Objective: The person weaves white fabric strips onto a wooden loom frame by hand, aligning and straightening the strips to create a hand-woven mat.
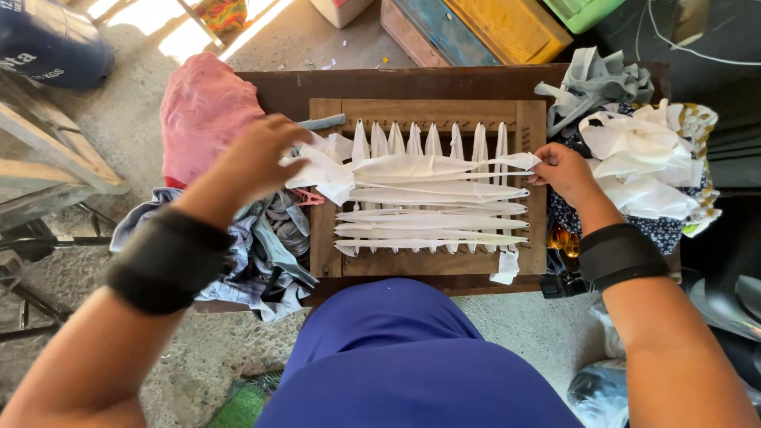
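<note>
While stretched over the wooden loom (326, 238), the white strip (428, 168) is pinched between left hand (258, 158) and right hand (561, 170).

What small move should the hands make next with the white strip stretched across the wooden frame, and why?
Probably lower the white strip against the woven rows. The left hand and right hand hold its ends taut across the wooden frame, and it sits just above the packed horizontal strips.
</note>
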